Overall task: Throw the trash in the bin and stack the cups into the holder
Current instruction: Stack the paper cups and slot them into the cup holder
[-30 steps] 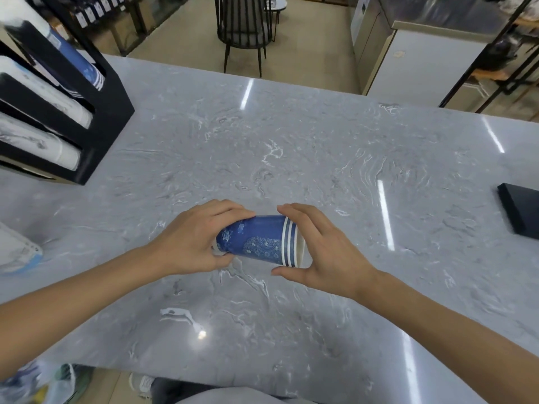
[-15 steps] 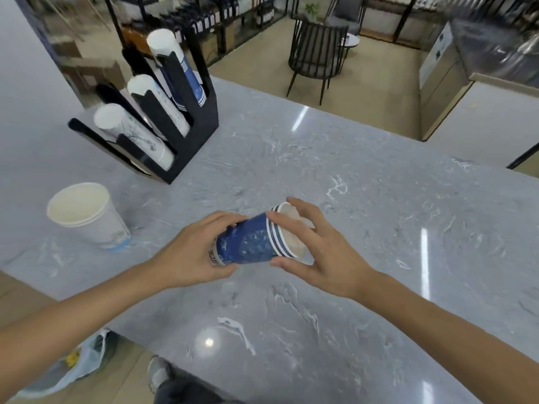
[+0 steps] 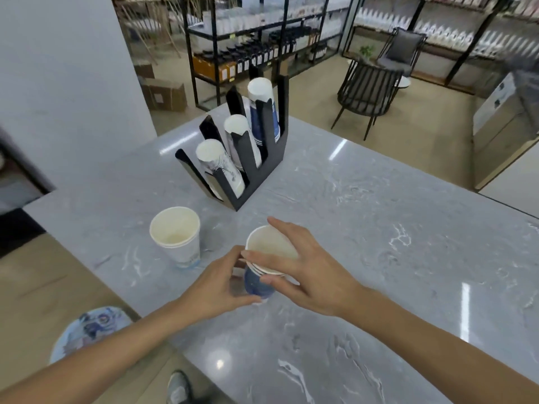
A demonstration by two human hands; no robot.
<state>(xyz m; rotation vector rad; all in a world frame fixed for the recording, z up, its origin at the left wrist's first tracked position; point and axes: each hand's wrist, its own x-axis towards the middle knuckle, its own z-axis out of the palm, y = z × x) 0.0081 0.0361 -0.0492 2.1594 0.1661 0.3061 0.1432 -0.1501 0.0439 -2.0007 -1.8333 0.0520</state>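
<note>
Both hands, left hand [image 3: 217, 287] and right hand [image 3: 306, 272], apparently grip the blue cup [image 3: 259, 282] upright.

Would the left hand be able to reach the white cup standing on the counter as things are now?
Probably yes: the white cup stands upright beside the left hand with bare counter between, though that hand holds the blue cup.

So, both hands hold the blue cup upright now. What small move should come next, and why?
Probably carry the blue cup toward the black holder and line it up with the rear slot, where the blue stack sits. The left hand grips its body and the right hand its rim, so it is secured. The white cup stands free on the counter and can wait.
</note>
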